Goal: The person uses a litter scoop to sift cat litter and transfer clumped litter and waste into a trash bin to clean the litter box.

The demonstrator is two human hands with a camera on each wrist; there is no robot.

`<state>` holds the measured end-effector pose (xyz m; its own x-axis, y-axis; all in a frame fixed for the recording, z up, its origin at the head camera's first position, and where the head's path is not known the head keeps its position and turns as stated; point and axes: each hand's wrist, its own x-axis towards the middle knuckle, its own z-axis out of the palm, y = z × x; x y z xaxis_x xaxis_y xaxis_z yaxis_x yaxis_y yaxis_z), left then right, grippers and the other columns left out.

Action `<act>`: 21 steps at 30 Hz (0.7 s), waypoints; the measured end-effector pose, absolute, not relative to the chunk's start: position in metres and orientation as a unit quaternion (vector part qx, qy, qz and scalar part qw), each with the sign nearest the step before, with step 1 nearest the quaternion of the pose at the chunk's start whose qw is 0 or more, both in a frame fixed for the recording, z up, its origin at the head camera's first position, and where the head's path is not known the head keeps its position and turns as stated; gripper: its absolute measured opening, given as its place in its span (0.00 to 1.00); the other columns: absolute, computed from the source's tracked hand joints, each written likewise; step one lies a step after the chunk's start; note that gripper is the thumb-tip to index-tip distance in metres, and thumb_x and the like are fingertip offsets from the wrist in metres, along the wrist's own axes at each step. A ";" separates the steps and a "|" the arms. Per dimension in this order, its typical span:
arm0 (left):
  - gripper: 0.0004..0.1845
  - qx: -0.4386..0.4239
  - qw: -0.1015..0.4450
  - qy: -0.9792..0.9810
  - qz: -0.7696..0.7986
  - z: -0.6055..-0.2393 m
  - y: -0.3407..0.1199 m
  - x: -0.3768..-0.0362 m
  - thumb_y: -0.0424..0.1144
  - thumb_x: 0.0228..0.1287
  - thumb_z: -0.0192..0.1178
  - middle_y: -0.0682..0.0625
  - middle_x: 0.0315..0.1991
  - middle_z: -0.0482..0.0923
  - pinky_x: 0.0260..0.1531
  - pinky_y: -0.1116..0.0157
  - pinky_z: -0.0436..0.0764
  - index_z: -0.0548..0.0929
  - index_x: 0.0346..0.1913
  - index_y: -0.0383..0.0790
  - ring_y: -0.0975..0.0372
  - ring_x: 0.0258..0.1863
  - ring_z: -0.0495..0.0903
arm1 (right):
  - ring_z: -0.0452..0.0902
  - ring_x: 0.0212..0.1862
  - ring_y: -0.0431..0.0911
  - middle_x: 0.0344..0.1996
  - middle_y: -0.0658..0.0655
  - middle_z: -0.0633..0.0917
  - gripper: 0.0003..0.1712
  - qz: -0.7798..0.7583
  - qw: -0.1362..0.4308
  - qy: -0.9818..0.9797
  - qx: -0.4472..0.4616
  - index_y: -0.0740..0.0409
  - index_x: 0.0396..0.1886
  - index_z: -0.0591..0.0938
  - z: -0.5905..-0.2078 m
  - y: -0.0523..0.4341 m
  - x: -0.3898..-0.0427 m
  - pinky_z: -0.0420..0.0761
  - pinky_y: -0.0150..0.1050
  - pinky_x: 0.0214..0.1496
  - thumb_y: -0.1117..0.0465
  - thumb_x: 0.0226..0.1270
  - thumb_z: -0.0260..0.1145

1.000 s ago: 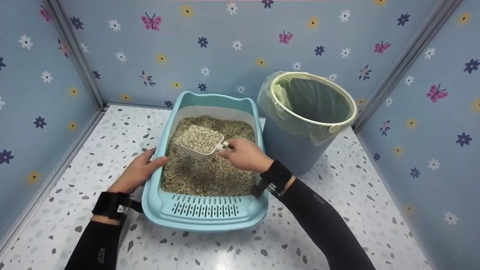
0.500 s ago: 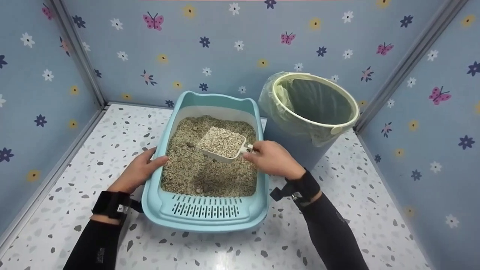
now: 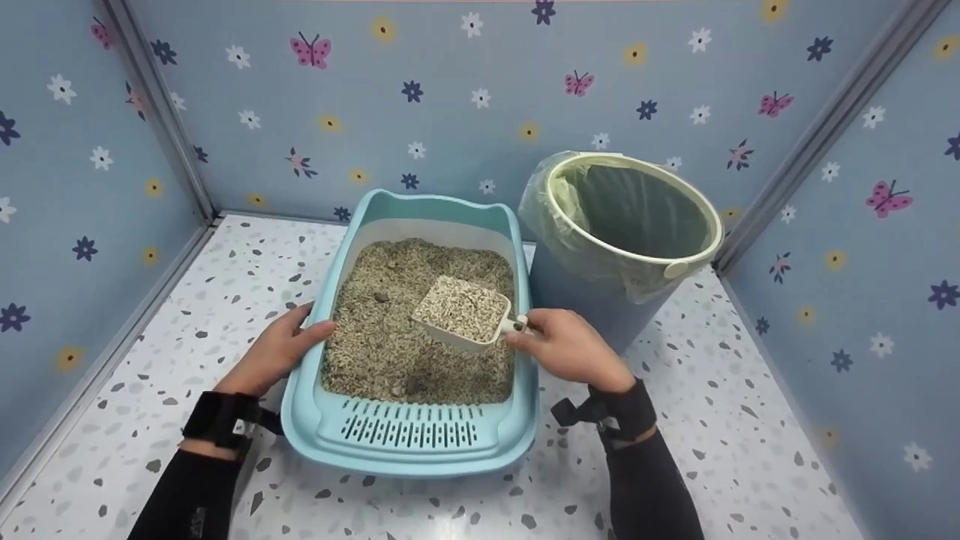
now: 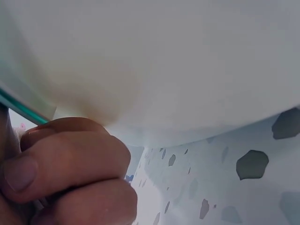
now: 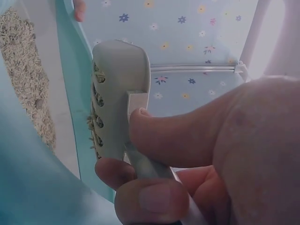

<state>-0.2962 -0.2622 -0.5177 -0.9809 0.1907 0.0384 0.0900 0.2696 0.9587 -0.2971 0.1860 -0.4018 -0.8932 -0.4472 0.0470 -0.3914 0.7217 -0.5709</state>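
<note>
My right hand (image 3: pixel 576 349) pinches the handle of a pale litter scoop (image 3: pixel 454 338), which hangs above the right part of the litter box. Light pellets fill the scoop. In the right wrist view, the thumb presses the handle of the slotted scoop (image 5: pixel 115 79), and a few pellets poke out of the slots. Brownish litter (image 3: pixel 375 345) covers the bottom of the light-blue litter box (image 3: pixel 409 459); a small dark clump (image 3: pixel 381 298) lies on it. My left hand (image 3: pixel 271 351) grips the box's left rim, thumb on top. The left wrist view shows curled fingers (image 4: pixel 93 159) beneath the rim.
Right behind the litter box stands a tall blue bin (image 3: pixel 585 300) with a pale rim and a translucent bag liner (image 3: pixel 540 199). Blue flowered walls (image 3: pixel 450 75) close off the back and both sides. Beneath everything is a speckled white floor (image 3: pixel 720 420).
My right hand has carried the filled scoop rightward and toward me, from over the middle of the litter to over its right side. My left hand keeps its grip on the rim.
</note>
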 end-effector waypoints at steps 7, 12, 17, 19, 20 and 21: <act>0.41 0.094 0.038 0.808 0.581 -0.520 -0.262 -0.297 0.52 0.89 0.56 0.30 0.70 0.76 0.53 0.66 0.85 0.56 0.90 0.33 0.46 0.59 0.83 | 0.72 0.26 0.44 0.22 0.45 0.74 0.20 -0.283 0.051 0.933 -0.216 0.45 0.30 0.80 -0.403 0.193 -0.298 0.76 0.45 0.34 0.41 0.81 0.71; 0.41 0.086 0.033 0.809 0.581 -0.520 -0.263 -0.294 0.51 0.88 0.57 0.32 0.66 0.77 0.54 0.68 0.84 0.58 0.89 0.32 0.48 0.57 0.82 | 0.75 0.28 0.45 0.24 0.46 0.78 0.18 -0.298 0.054 0.930 -0.207 0.46 0.33 0.83 -0.403 0.195 -0.295 0.78 0.46 0.35 0.42 0.79 0.73; 0.40 0.088 0.026 0.809 0.581 -0.520 -0.262 -0.297 0.49 0.88 0.57 0.32 0.64 0.79 0.53 0.68 0.85 0.58 0.88 0.29 0.51 0.55 0.83 | 0.77 0.32 0.45 0.29 0.47 0.81 0.15 -0.303 0.045 0.927 -0.218 0.47 0.41 0.84 -0.404 0.198 -0.297 0.80 0.46 0.38 0.42 0.78 0.74; 0.40 0.087 0.025 0.808 0.582 -0.521 -0.261 -0.298 0.48 0.88 0.57 0.31 0.62 0.80 0.52 0.67 0.86 0.58 0.88 0.29 0.51 0.53 0.84 | 0.77 0.32 0.45 0.29 0.47 0.80 0.16 -0.301 0.042 0.924 -0.233 0.47 0.42 0.84 -0.404 0.200 -0.298 0.80 0.46 0.38 0.41 0.79 0.74; 0.40 0.087 0.024 0.808 0.583 -0.521 -0.261 -0.298 0.48 0.88 0.57 0.31 0.60 0.80 0.51 0.66 0.87 0.58 0.88 0.29 0.51 0.52 0.85 | 0.77 0.33 0.45 0.29 0.47 0.80 0.16 -0.300 0.039 0.922 -0.240 0.47 0.42 0.84 -0.403 0.201 -0.299 0.80 0.47 0.38 0.41 0.79 0.73; 0.40 0.088 0.023 0.808 0.583 -0.521 -0.260 -0.298 0.48 0.88 0.57 0.31 0.60 0.80 0.51 0.66 0.87 0.58 0.88 0.29 0.51 0.52 0.85 | 0.77 0.33 0.44 0.29 0.46 0.80 0.15 -0.298 0.035 0.922 -0.246 0.46 0.42 0.84 -0.402 0.203 -0.299 0.80 0.47 0.39 0.41 0.79 0.73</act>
<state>-0.2982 -0.2602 -0.5209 -0.9836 0.1683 0.0649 0.1147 0.3057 0.9452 -0.2988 0.2029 -0.4023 -0.8766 -0.4742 0.0816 -0.4320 0.7009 -0.5675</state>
